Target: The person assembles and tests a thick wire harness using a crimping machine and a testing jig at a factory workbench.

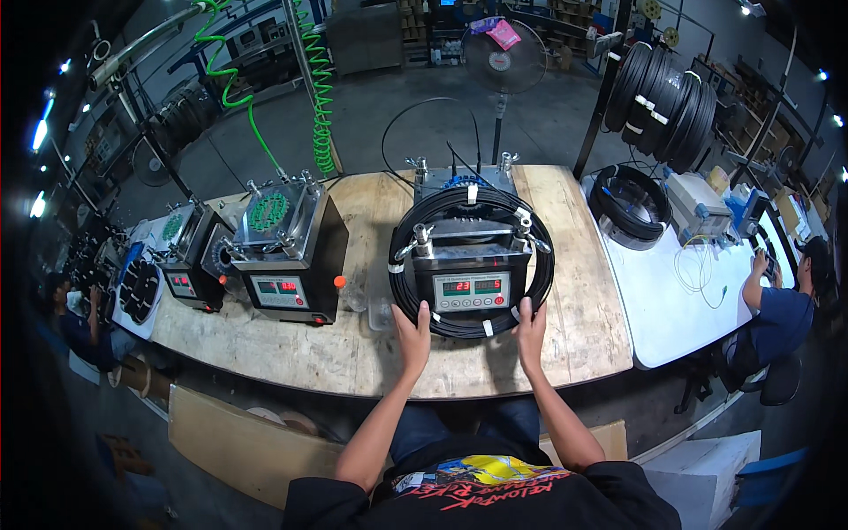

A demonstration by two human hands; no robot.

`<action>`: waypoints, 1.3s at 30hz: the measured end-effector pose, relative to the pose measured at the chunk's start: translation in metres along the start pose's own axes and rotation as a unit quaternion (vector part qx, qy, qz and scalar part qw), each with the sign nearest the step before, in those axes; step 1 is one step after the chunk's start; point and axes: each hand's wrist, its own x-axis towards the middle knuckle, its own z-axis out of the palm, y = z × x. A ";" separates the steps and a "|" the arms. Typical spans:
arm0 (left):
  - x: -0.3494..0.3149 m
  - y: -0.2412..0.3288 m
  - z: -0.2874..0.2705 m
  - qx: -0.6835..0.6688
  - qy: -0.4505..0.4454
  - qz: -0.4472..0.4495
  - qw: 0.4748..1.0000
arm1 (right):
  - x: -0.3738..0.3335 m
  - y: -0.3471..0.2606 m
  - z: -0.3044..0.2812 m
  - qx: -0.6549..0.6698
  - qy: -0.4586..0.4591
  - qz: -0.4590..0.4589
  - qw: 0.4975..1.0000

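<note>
A large coil of black cable (399, 281), bound with white ties, rings a metal-topped machine (473, 240) with a red digital display and buttons on its front. My left hand (412, 340) grips the coil's lower left side, thumb up. At its lower right, my right hand (530, 337) grips the same coil. The coil leans around the machine, with the display showing through its middle. Behind it, a thin loop of cable (385, 132) rises above the machine's back, where blue parts (463, 181) show between metal clamps.
Two similar machines (281, 287) (181, 281) with green round parts stand left on the wooden table (371, 199). Clear containers (355, 297) sit between. Green coiled hoses (323, 115) hang overhead. At right are a white table (649, 340), another cable coil (629, 199) and a seated person (782, 309); another person (79, 322) sits far left.
</note>
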 end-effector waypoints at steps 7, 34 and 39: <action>0.004 0.010 -0.002 -0.026 -0.063 -0.024 0.997 | -0.027 0.003 0.021 0.165 -0.005 0.026 0.986; 0.130 0.068 -0.019 -0.153 -0.026 0.010 0.988 | 0.108 -0.105 0.000 -0.049 0.052 -0.247 0.966; 0.124 0.083 -0.009 -0.208 -0.066 -0.025 0.976 | 0.132 -0.103 -0.005 -0.042 -0.061 -0.223 0.972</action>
